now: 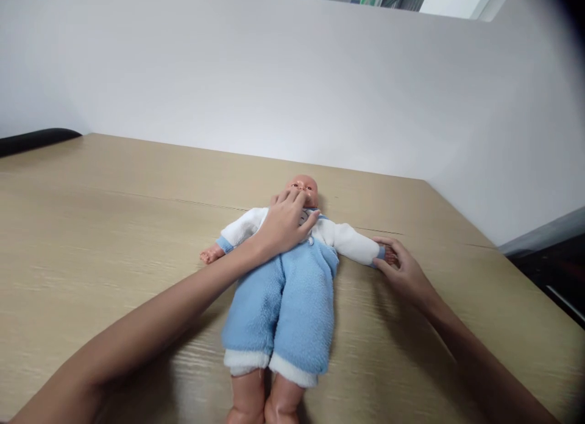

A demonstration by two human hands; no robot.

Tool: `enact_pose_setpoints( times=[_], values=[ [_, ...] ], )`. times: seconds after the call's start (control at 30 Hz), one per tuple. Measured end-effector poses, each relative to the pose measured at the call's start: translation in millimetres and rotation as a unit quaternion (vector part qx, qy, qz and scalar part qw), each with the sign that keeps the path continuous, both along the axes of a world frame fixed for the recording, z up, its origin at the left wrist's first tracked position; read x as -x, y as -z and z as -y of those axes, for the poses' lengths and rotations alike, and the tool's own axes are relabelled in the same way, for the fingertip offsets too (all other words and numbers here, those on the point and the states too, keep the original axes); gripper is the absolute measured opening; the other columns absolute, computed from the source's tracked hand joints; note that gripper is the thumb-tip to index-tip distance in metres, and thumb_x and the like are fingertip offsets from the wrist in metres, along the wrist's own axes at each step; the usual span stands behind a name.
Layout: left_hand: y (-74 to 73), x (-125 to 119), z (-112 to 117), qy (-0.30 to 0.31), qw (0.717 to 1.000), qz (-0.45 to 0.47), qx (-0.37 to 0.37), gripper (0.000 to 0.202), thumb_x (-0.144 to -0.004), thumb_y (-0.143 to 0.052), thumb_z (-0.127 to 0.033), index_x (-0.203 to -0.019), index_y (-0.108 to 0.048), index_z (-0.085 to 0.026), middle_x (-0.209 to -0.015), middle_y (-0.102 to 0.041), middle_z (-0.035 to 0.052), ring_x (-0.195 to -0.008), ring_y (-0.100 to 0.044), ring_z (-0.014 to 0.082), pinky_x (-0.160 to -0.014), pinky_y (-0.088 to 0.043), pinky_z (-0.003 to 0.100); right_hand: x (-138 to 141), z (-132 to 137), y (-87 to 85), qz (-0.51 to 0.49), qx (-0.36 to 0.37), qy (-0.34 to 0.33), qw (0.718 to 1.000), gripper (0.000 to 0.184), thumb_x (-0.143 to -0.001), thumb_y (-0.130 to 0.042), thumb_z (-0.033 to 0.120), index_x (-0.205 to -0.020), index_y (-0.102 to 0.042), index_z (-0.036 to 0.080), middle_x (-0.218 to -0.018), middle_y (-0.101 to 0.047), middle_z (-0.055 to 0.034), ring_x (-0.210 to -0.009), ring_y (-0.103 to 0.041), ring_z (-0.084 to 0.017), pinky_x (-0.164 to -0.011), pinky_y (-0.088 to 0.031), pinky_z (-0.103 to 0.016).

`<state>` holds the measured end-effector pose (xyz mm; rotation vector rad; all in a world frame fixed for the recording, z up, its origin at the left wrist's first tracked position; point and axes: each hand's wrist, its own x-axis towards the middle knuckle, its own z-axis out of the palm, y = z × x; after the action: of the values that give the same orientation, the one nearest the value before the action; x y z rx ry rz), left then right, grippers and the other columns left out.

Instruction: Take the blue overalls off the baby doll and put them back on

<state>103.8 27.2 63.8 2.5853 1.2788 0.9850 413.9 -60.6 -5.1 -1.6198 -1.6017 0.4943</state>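
Note:
A baby doll (304, 278) lies on its back on a wooden table, head away from me and legs toward me. It wears a fluffy light blue and white outfit with white sleeves and blue cuffs. Across its upper chest rests my left hand (287, 220), fingers spread and reaching toward the chin, covering part of the chest and lower face. My right hand (400, 262) is curled around the doll's outstretched arm (359, 244) at the cuff, thumb on the near side and fingers on the far side. The doll's other arm (237, 232) stretches out to the left.
The wooden table (114, 223) meets a pale partition (256, 77) at its far edge. A black curved object (41, 141) shows at the far left. Dark items (548, 265) sit beyond the table's right edge.

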Motion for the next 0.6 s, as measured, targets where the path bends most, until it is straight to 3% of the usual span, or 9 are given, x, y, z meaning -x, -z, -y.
enact_pose_setpoints(
  times=[0.1, 0.17, 0.27, 0.33, 0.4, 0.47, 0.6],
  values=[
    [7.7, 28.6, 18.4, 0.011, 0.997, 0.075, 0.024, 0.028, -0.108, -0.051, -0.041, -0.124, -0.06, -0.02, -0.128, -0.067, 0.0109, -0.123, -0.054, 0.0293, -0.113, -0.04, 0.048, 22.4, 12.3, -7.7, 0.127, -0.125, 0.03, 0.984, 0.042, -0.087, -0.061, 0.032, -0.127, -0.065, 0.021, -0.138, -0.066, -0.0186, -0.134, -0.058, -0.042, -0.116, -0.041, -0.068],
    [18.6, 50.1, 30.0, 0.009, 0.987, 0.144, 0.068, 0.027, -0.109, -0.05, -0.041, -0.125, -0.059, -0.022, -0.127, -0.067, 0.0094, -0.121, -0.056, 0.0268, -0.11, -0.043, 0.044, 44.0, 21.8, -16.2, 0.132, -0.155, -0.006, 0.979, 0.038, -0.093, -0.058, 0.028, -0.131, -0.062, 0.024, -0.139, -0.064, -0.0167, -0.136, -0.056, -0.039, -0.118, -0.04, -0.064],
    [37.7, 79.4, 40.9, 0.002, 0.968, 0.21, 0.134, 0.029, -0.109, -0.049, -0.043, -0.126, -0.056, -0.021, -0.123, -0.066, 0.0096, -0.116, -0.061, 0.0249, -0.104, -0.047, 0.041, 76.7, 27.1, -22.9, 0.009, -0.082, -0.129, 0.988, 0.035, -0.103, -0.057, 0.036, -0.136, -0.058, 0.027, -0.139, -0.065, -0.0128, -0.131, -0.062, -0.032, -0.115, -0.049, -0.053],
    [47.2, 94.8, 42.8, 0.005, 0.967, 0.199, 0.157, 0.032, -0.11, -0.047, -0.046, -0.124, -0.055, -0.019, -0.12, -0.066, 0.0096, -0.112, -0.061, 0.0251, -0.101, -0.047, 0.041, 93.0, 21.2, -22.0, -0.072, -0.01, -0.18, 0.981, 0.036, -0.105, -0.057, 0.045, -0.137, -0.057, 0.027, -0.139, -0.066, -0.0119, -0.13, -0.064, -0.03, -0.114, -0.051, -0.048],
    [52.0, 106.4, 41.3, 0.008, 0.971, 0.159, 0.176, 0.037, -0.11, -0.043, -0.052, -0.117, -0.057, -0.019, -0.115, -0.065, 0.0088, -0.107, -0.06, 0.026, -0.098, -0.046, 0.042, 102.3, 9.7, -19.1, -0.112, 0.028, -0.185, 0.976, 0.036, -0.104, -0.058, 0.052, -0.129, -0.06, 0.026, -0.13, -0.068, -0.0105, -0.121, -0.066, -0.028, -0.109, -0.052, -0.045],
    [52.5, 114.4, 37.8, 0.016, 0.968, 0.132, 0.211, 0.042, -0.109, -0.04, -0.057, -0.108, -0.058, -0.02, -0.106, -0.064, 0.0064, -0.1, -0.058, 0.026, -0.094, -0.044, 0.043, 104.8, -2.8, -16.3, -0.121, 0.047, -0.185, 0.974, 0.034, -0.103, -0.058, 0.058, -0.115, -0.061, 0.026, -0.108, -0.069, -0.0062, -0.103, -0.067, -0.026, -0.096, -0.055, -0.041],
    [47.7, 123.0, 30.0, 0.08, 0.929, 0.176, 0.315, 0.04, -0.106, -0.045, -0.058, -0.099, -0.056, -0.02, -0.094, -0.054, 0.0013, -0.092, -0.051, 0.0221, -0.089, -0.042, 0.037, 100.3, -17.0, -11.8, -0.168, 0.1, -0.204, 0.959, 0.039, -0.096, -0.064, 0.064, -0.089, -0.058, 0.026, -0.079, -0.055, 0.0007, -0.078, -0.055, -0.022, -0.074, -0.053, -0.035]
  ],
)
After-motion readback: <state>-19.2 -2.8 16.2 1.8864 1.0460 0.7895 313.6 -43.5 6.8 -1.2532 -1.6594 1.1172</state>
